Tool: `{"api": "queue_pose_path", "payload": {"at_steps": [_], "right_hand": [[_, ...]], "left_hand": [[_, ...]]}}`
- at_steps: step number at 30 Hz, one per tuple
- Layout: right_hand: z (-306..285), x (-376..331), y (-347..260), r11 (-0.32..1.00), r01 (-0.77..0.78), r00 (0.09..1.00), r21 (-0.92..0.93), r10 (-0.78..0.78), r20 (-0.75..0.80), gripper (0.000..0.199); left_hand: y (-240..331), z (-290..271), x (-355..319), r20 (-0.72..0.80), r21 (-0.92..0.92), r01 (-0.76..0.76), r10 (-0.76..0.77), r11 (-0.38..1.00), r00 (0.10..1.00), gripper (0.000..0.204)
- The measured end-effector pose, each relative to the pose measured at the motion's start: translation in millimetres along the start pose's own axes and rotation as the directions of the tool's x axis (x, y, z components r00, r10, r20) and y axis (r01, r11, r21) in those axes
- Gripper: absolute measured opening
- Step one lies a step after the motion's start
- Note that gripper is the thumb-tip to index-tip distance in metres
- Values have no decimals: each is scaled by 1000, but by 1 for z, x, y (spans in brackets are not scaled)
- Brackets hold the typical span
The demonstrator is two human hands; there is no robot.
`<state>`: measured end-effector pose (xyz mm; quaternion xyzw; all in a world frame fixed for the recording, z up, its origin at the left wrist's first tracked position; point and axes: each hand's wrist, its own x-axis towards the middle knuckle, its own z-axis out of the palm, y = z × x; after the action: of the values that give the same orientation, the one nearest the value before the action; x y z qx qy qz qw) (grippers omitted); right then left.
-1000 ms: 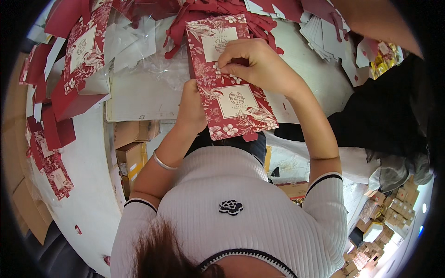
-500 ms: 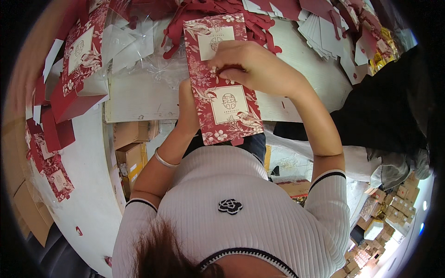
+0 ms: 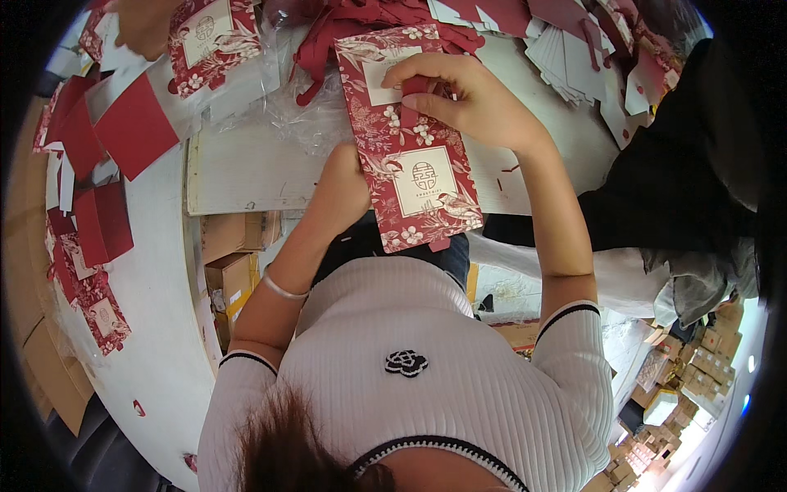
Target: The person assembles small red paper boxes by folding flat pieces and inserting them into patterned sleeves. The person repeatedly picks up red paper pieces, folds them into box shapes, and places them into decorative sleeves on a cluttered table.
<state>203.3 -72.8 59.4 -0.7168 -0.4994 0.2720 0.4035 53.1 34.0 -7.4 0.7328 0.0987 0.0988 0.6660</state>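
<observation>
A long red printed card panel (image 3: 385,148), with white flowers, birds and two cream label squares, is held tilted in front of my chest above the table edge. My left hand (image 3: 343,184) grips its left edge; the fingers are hidden behind the card. Over the upper half, my right hand (image 3: 479,102) is closed, thumb and fingers pinching a short red strap (image 3: 411,107) that stands up from the panel's middle. A small red tab (image 3: 440,244) sticks out at the panel's lower end.
Red straps (image 3: 344,37) lie heaped beyond the panel on the white table (image 3: 246,176). White and red card pieces (image 3: 566,66) are stacked at right. Folded red boxes (image 3: 135,127) stand at left, where another person's hand (image 3: 147,25) shows. Black cloth (image 3: 656,172) hangs at right.
The panel has shifted slightly right. The red strap now shows between my right fingers. At the far left, another hand has appeared and a printed box there has moved.
</observation>
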Motion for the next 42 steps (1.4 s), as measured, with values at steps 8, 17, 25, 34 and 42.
{"api": "queue_pose_path", "payload": {"at_steps": [8,17,25,34,42], "right_hand": [[7,4,1,926,206,973,317,-160,-166,21],[-14,-36,4,889,289,948,356,-213,-236,86],[31,-106,-6,890,-37,970,455,141,-197,110],[-153,-120,66,475,590,419,653,511,-751,67],[-93,-29,134,996,-29,398,84,88,-913,48]], "left_hand": [[23,-34,19,14,778,-485,760,401,650,22],[78,-51,25,-386,80,-514,502,854,774,16],[48,-20,26,-37,10,-193,193,981,980,25],[38,-2,20,126,-154,-27,46,988,991,41],[19,-10,14,134,-100,3,11,995,991,36]]}}
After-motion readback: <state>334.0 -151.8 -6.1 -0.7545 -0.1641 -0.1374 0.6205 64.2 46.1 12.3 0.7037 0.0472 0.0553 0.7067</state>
